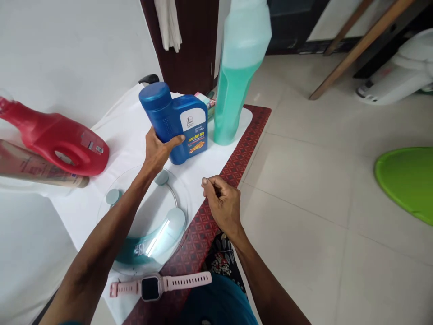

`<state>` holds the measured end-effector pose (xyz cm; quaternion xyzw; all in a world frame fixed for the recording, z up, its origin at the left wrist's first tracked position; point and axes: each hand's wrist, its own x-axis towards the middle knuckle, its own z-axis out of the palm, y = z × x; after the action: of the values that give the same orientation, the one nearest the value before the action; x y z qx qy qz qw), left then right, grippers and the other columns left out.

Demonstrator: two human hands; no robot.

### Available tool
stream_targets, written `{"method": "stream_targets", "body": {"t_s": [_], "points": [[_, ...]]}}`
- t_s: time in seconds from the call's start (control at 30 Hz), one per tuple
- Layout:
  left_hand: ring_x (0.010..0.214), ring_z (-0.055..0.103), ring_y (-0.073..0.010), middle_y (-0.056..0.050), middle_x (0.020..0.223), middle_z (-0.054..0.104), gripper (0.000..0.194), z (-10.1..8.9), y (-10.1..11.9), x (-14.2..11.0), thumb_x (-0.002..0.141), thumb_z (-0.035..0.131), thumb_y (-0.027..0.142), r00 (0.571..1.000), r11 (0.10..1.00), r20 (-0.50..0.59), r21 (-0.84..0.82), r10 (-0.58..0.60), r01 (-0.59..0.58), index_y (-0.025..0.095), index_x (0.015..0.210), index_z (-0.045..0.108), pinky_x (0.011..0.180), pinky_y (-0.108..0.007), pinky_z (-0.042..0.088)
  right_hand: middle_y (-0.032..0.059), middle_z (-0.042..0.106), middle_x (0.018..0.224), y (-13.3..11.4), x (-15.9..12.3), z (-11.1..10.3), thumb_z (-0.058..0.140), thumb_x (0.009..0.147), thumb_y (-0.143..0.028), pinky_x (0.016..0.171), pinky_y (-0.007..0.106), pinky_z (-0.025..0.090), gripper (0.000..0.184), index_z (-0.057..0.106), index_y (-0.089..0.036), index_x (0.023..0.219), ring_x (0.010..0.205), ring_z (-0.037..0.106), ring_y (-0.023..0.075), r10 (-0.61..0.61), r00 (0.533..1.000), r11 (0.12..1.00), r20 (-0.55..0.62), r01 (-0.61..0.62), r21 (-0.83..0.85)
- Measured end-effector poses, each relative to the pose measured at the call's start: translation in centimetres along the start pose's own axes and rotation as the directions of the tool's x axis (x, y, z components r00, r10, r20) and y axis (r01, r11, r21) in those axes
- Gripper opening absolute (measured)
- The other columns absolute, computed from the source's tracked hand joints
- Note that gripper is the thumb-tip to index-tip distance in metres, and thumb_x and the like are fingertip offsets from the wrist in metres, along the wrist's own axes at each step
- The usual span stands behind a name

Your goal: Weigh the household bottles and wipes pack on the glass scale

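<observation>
My left hand (158, 152) grips the lower side of a blue engine oil jug (189, 131) with a round blue cap and a printed label. The jug stands nearly upright at the far part of the white-topped table. My right hand (221, 201) is curled closed over the table's red patterned edge, apart from the jug, with no object showing in it. Under my left forearm lies a round glass scale (172, 225) with teal parts and a lit display, partly covered by the arm. A pink smartwatch (150, 288) lies near the scale's front rim.
A tall bottle of green liquid (233, 90) stands right of the jug, close to the table's edge (252, 124). On the left are a red detergent bottle (64, 140) and a beige bottle (37, 167). A green oval object (407, 183) is over the tiled floor (297, 189).
</observation>
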<state>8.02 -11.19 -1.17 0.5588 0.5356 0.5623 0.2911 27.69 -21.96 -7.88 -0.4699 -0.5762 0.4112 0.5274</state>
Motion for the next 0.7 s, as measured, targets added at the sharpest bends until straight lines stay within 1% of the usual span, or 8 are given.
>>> {"method": "stream_targets", "body": {"t_s": [0.13,0.23,0.3,0.37,0.43,0.5,0.6,0.7], "points": [[0.108,0.077,-0.0363,-0.010,0.114,0.079,0.072,0.4,-0.1,1.4,0.062,0.098,0.053,0.998,0.999,0.063,0.007,0.031,-0.032,0.021,0.117,0.066,0.101,-0.060,0.064,-0.0047,0.058,0.061,0.3,-0.1,0.0,0.060,0.107,-0.044,0.061,0.029,0.042,0.040,0.059,-0.024,0.073,0.055,0.051,0.0122,-0.013,1.000,1.000,-0.003,0.013,-0.009],[0.107,0.076,-0.0351,-0.011,0.113,0.077,0.069,0.2,-0.4,1.4,0.066,0.096,0.058,0.995,0.997,0.089,0.053,0.054,-0.059,0.020,0.114,0.065,0.100,-0.057,0.064,-0.0047,0.059,0.062,0.3,-0.1,0.0,0.060,0.107,-0.043,0.062,0.029,0.042,0.040,0.059,-0.024,0.073,0.055,0.052,0.0119,-0.017,1.000,1.000,-0.005,0.017,-0.015],[0.106,0.075,-0.0331,-0.011,0.113,0.075,0.066,-0.1,-0.7,0.8,0.072,0.093,0.060,0.993,0.984,0.084,0.151,0.083,-0.095,0.020,0.115,0.064,0.097,-0.053,0.064,-0.0046,0.059,0.062,0.2,-0.1,0.0,0.060,0.107,-0.043,0.061,0.029,0.041,0.040,0.059,-0.024,0.072,0.055,0.052,0.0119,-0.015,1.000,1.000,-0.007,0.015,-0.026],[0.101,0.073,-0.0306,-0.010,0.111,0.072,0.064,-0.8,-0.7,0.0,0.075,0.092,0.061,0.989,0.941,0.053,0.305,0.136,-0.145,0.020,0.114,0.063,0.091,-0.050,0.064,-0.0047,0.058,0.061,0.1,-0.1,0.0,0.061,0.107,-0.044,0.059,0.029,0.041,0.040,0.059,-0.024,0.072,0.053,0.051,0.0120,-0.009,1.000,0.999,-0.007,0.009,-0.041],[0.096,0.070,-0.0276,-0.010,0.111,0.069,0.065,-1.7,-0.5,-0.7,0.074,0.094,0.063,0.981,0.878,0.034,0.442,0.190,-0.185,0.020,0.111,0.062,0.085,-0.046,0.064,-0.0045,0.059,0.060,0.1,-0.2,0.0,0.061,0.106,-0.045,0.058,0.029,0.041,0.041,0.060,-0.024,0.072,0.052,0.051,0.0124,0.000,1.000,0.999,-0.006,0.000,-0.054],[0.095,0.069,-0.0250,-0.010,0.115,0.067,0.067,-2.9,-0.1,-1.5,0.073,0.096,0.065,0.974,0.839,0.051,0.499,0.222,-0.218,0.021,0.111,0.062,0.084,-0.043,0.063,-0.0034,0.062,0.062,0.2,-0.3,0.0,0.062,0.105,-0.048,0.059,0.029,0.043,0.042,0.061,-0.024,0.072,0.054,0.054,0.0134,0.004,1.000,0.998,-0.008,-0.005,-0.063],[0.097,0.068,-0.0223,-0.010,0.123,0.068,0.065,-5.0,0.5,-3.2,0.078,0.093,0.065,0.973,0.832,0.083,0.506,0.216,-0.228,0.022,0.117,0.063,0.084,-0.039,0.061,-0.0016,0.065,0.063,0.6,-0.4,0.1,0.064,0.104,-0.053,0.061,0.030,0.046,0.042,0.064,-0.024,0.073,0.057,0.060,0.0154,0.017,1.000,0.997,-0.020,-0.019,-0.073],[0.096,0.069,-0.0209,-0.011,0.126,0.069,0.062,-8.1,0.7,-5.7,0.084,0.090,0.061,0.984,0.842,0.033,0.512,0.177,-0.169,0.022,0.122,0.064,0.080,-0.036,0.060,-0.0009,0.067,0.065,1.0,-0.5,0.2,0.068,0.100,-0.055,0.061,0.031,0.047,0.040,0.068,-0.023,0.077,0.058,0.062,0.0166,0.041,0.999,0.996,-0.036,-0.044,-0.074]]}}
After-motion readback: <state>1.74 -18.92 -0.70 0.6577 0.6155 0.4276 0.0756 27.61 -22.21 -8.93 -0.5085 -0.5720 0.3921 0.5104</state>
